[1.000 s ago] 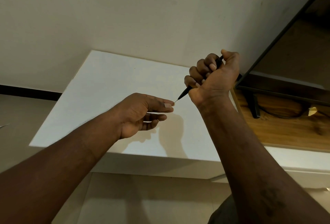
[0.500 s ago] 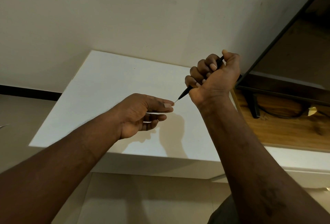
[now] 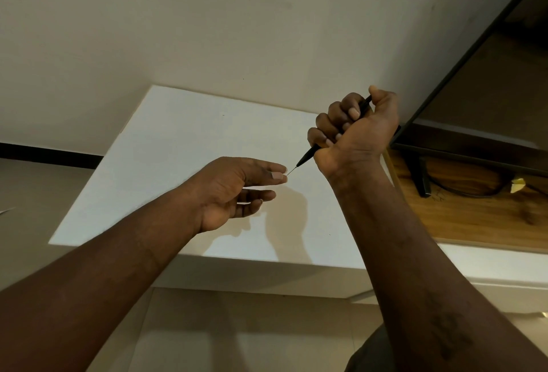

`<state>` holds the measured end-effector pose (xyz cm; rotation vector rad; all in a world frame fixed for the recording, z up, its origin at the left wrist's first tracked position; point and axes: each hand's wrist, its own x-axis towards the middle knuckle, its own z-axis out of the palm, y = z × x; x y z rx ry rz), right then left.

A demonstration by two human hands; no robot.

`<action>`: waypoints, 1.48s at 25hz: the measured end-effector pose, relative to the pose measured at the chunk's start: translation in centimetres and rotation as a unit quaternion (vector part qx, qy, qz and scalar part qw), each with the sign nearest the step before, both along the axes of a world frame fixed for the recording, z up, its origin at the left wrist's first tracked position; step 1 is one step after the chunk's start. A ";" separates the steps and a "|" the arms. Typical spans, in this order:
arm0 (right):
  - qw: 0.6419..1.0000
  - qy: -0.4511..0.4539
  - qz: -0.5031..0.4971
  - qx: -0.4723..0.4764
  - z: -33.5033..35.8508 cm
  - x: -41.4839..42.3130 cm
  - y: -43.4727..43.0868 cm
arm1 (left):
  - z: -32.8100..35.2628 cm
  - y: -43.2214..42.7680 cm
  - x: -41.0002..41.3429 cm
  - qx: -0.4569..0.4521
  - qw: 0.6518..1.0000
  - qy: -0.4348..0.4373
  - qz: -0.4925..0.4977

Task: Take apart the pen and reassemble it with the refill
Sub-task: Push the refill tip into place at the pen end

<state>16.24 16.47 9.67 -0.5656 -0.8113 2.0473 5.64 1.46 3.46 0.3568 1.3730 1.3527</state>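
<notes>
My right hand grips a slim black pen in a fist above the white table. The pen's pointed end slants down to the left, and its top end shows beside my thumb. A thin tip sticks out of the pen's point. My left hand pinches that thin tip between thumb and forefinger, its other fingers loosely extended below. Most of the pen's barrel is hidden inside my right fist.
A dark-framed screen on a black stand sits on a wooden top to the right, with a dark cable and a yellow scrap beside it. A pale wall rises behind the table; tiled floor lies below.
</notes>
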 end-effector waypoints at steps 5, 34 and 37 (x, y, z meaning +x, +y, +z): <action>1.000 -0.009 -0.001 0.002 -0.2 0.0 0.0 | -0.1 -0.1 -0.2 0.021 0.999 -0.026 0.007; 1.000 -0.006 0.000 0.026 0.1 0.0 -0.1 | 0.1 0.1 -0.2 0.027 0.998 -0.058 0.010; 1.000 -0.007 -0.002 0.023 0.1 0.0 -0.1 | 0.2 0.1 -0.2 0.026 0.998 -0.059 0.010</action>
